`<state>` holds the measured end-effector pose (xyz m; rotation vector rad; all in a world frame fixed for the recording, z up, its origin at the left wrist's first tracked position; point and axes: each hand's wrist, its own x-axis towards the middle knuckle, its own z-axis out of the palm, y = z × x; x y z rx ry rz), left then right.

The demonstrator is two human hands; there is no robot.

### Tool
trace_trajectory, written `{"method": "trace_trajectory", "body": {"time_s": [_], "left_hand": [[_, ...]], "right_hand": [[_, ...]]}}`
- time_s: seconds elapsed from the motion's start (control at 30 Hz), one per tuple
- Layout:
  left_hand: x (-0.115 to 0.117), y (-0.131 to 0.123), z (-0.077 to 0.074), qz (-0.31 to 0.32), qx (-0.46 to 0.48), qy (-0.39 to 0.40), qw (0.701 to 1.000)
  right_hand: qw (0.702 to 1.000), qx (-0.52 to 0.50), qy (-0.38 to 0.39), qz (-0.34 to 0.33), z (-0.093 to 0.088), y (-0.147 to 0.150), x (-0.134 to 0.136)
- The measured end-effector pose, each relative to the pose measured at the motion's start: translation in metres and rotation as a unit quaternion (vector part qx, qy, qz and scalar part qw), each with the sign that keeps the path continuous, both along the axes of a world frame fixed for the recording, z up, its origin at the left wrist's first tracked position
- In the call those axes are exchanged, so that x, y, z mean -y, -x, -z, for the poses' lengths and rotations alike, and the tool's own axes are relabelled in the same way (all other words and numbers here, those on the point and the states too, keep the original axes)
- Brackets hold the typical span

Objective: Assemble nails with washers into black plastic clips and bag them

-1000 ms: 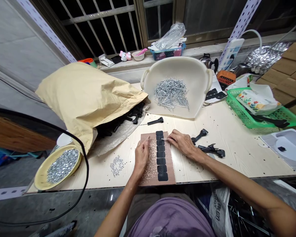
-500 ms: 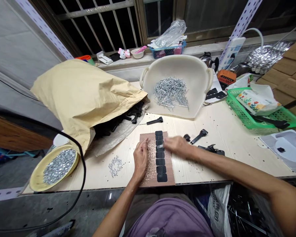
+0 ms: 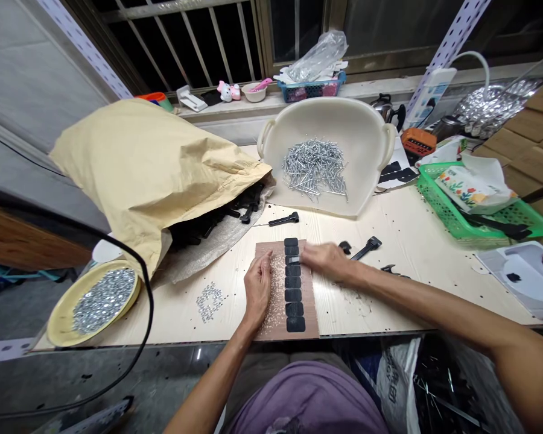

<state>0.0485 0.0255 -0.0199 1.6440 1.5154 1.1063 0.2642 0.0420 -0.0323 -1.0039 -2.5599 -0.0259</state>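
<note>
A brown board (image 3: 308, 301) lies at the table's front edge with a column of several black pieces (image 3: 293, 295) on it. My left hand (image 3: 258, 287) rests on the board's left side, fingers curled together beside the column. My right hand (image 3: 324, 259) is at the board's right edge, fingers pinched on a small silvery nail (image 3: 294, 259) that points at the third black piece from the top. Loose black plastic parts (image 3: 366, 246) lie just right of my right hand.
A cream tub (image 3: 366, 138) holding a pile of nails (image 3: 314, 166) stands behind the board. A tan sack (image 3: 140, 169) spilling black parts lies at left. A yellow dish (image 3: 61, 316) of small metal bits sits front left, a green basket (image 3: 452, 217) at right.
My right hand slid slightly left along the board's edge and stays at the third piece. The view shifted a little. My left hand has stayed put.
</note>
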Motion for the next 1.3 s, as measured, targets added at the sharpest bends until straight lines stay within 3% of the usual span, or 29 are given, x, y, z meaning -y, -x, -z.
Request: {"method": "trace_trajectory", "body": {"time_s": [0.07,0.2,0.33,0.5,0.67,0.93,1.03,1.13,1.3], "left_hand": [[0.000,0.000,-0.001,0.003,-0.005,0.000,1.000],[0.000,0.000,0.000,0.004,-0.006,0.001,1.000],[0.000,0.000,0.002,0.001,-0.009,-0.005,1.000],[0.000,0.001,0.002,0.000,-0.011,-0.001,1.000],[0.004,0.000,-0.003,-0.003,0.001,-0.013,1.000],[0.003,0.002,-0.001,-0.012,0.022,-0.008,1.000],[0.003,-0.001,-0.001,-0.013,0.033,-0.011,0.999],[0.010,-0.001,-0.003,-0.007,0.033,-0.033,0.999],[0.031,0.042,-0.011,-0.045,-0.025,-0.072,0.996]], "right_hand": [[0.998,-0.010,0.005,0.057,0.000,-0.002,-0.007],[0.999,0.043,-0.011,-0.024,-0.002,-0.003,-0.005],[0.999,0.040,-0.009,-0.011,-0.005,0.002,0.016],[0.991,0.040,-0.002,-0.128,-0.015,0.008,0.033],[0.998,-0.035,0.037,0.043,-0.028,-0.014,0.021],[0.997,0.055,0.030,0.044,-0.034,-0.063,0.058],[0.997,0.045,-0.001,0.067,-0.047,-0.045,0.035],[0.995,0.008,-0.023,0.098,-0.049,-0.005,-0.017],[0.995,0.023,-0.014,0.098,-0.021,0.059,-0.103]]}}
